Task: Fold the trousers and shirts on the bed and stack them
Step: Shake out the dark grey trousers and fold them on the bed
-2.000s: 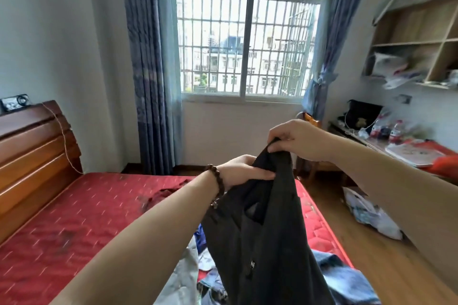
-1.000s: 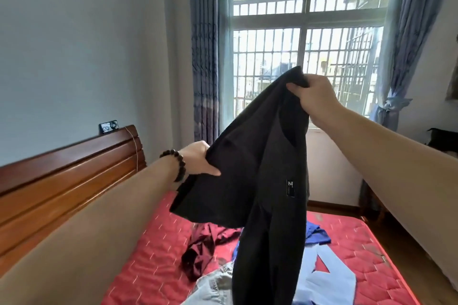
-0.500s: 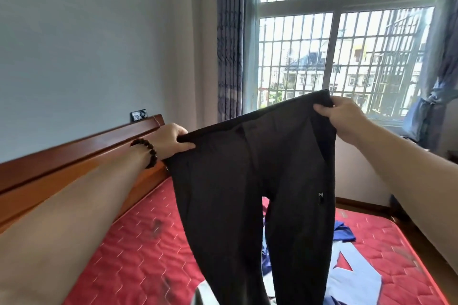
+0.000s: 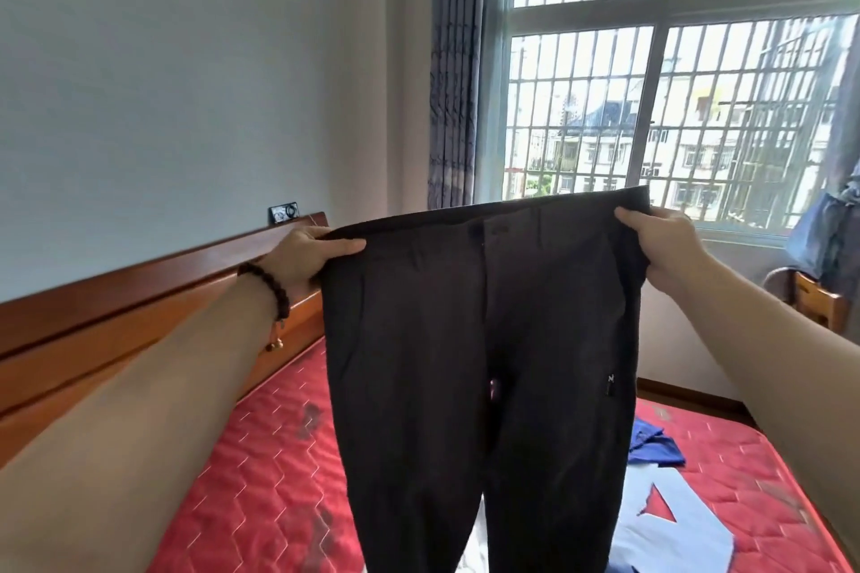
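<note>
Head view: both arms reach forward over the bed [image 4: 260,470]. The left hand [image 4: 307,252], at about 10 o'clock from frame centre, pinches one end of the waistband of the black trousers [image 4: 479,368], thumb laid over the front. The right hand [image 4: 661,240], at about 2 o'clock, grips the other end with fingers curled behind the cloth. The trousers hang spread in the air above the red mattress, front facing the camera, both legs dropping out of frame at 6 o'clock. Pale and blue garments [image 4: 675,535] lie on the mattress at 4 o'clock, not yet folded.

Likely risks: lowering the trousers onto that loose clothing would tangle the pile, and an uneven hold at the waistband could leave the legs misaligned, giving a crooked fold.
</note>
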Demonstrator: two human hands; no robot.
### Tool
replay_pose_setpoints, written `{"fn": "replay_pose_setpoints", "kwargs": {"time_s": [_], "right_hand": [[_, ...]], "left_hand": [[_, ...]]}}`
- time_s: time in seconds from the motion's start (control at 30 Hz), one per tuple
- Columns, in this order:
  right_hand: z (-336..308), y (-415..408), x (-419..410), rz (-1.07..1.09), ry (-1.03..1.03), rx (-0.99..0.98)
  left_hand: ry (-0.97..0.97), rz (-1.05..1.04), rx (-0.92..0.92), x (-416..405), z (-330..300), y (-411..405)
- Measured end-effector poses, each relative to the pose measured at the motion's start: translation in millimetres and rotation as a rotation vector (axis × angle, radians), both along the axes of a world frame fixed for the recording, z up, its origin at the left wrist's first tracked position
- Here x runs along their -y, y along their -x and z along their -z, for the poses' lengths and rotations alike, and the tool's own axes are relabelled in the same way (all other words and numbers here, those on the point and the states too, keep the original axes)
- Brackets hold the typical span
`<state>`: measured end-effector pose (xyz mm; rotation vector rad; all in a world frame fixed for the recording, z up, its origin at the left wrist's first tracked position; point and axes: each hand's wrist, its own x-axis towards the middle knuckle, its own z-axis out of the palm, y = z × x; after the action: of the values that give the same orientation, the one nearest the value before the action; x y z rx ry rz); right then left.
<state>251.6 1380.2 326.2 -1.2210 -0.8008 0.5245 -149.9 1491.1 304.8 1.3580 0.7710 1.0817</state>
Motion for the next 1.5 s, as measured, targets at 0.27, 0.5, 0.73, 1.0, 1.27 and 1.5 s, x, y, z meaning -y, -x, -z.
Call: {"fn": "replay_pose_setpoints", "kwargs": {"time_s": [0.27,0.5,0.73,1.0,1.27,1.5], "right_hand": [[10,75,-18,0.085,-0.025,-0.003],[12,155,-1,-0.089,-0.061,0.027],[1,172,15,-0.509,-0.075,-0.395],[-24,137,30,-0.048,0.014,0.658],[-58,75,47,-0.209,0.315,1.296],[-19,53,58,-0.087,0.26,1.116]], "left_hand": [[0.088,-0.189,0.136,32,-7,-82],[0.028,-0.244,0.156,58,-14,-138],[-0.2,-0.182,0.029,80,-10,-156],[-0.308,-0.048,0.002,64,-19,-137],[-0.459,0.208,-0.075,72,-24,-152],[-0.478,0.077,-0.079,81,50,-171]]}}
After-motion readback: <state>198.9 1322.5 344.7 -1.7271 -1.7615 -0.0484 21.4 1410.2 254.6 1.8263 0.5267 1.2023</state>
